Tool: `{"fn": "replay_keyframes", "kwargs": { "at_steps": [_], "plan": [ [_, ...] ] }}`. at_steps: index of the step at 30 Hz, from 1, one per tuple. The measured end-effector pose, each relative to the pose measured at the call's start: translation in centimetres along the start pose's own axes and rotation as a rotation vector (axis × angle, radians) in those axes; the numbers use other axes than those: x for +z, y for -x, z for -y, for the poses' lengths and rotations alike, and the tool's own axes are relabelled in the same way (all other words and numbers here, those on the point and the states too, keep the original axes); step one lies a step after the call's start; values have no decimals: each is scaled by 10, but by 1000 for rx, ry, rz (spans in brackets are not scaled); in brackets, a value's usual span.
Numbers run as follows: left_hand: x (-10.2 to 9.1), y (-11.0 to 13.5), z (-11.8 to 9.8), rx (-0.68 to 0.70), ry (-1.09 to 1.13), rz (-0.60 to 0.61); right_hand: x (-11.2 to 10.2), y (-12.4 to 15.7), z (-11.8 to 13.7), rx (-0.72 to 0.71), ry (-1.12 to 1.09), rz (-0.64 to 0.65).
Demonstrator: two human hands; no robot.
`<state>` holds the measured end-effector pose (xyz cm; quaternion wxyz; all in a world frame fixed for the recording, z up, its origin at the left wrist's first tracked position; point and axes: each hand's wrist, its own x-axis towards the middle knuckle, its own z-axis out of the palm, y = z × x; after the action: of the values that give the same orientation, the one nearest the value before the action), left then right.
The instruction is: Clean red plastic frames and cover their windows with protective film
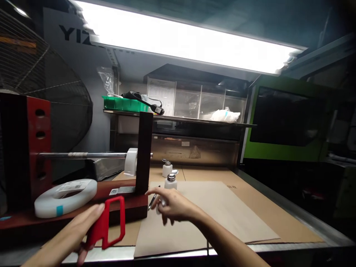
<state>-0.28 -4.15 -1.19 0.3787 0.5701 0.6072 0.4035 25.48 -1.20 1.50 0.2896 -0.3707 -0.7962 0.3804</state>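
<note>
Fingers (161,202) of right hand (172,205) blurred, hiding small white object (158,210).

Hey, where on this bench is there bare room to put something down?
The brown cardboard sheet is bare right of the right hand, out to the metal bench edge. It is crowded on the left: red plastic frame in the left hand, white tape roll, white pump bottles.
</note>
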Motion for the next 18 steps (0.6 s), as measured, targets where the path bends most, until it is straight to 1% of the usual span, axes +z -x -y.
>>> {"fn": "replay_keyframes", "kwargs": {
  "at_steps": [2, 4, 5, 7, 11, 14, 18],
  "plan": [
    [-4, -13, -12, -44, 66, -20, 9, -33, -4, 63, -217, -98],
    [-6, -24, -19, -28, 78, -33, 16, -61, -8, 100, -345, -214],
    [-8, -29, -21, -18, 67, -37, 19, -72, -10, 108, -386, -249],
    [-11, -38, -23, 3, 43, -34, 24, -88, -13, 116, -461, -274],
    [-15, -53, -21, 41, 3, -10, 29, -103, -16, 120, -590, -248],
    [-16, -61, -18, 59, -20, -1, 32, -108, -16, 120, -663, -240],
    [-18, -66, -19, 49, -56, 13, 36, -111, -16, 121, -721, -256]
  ]
}}
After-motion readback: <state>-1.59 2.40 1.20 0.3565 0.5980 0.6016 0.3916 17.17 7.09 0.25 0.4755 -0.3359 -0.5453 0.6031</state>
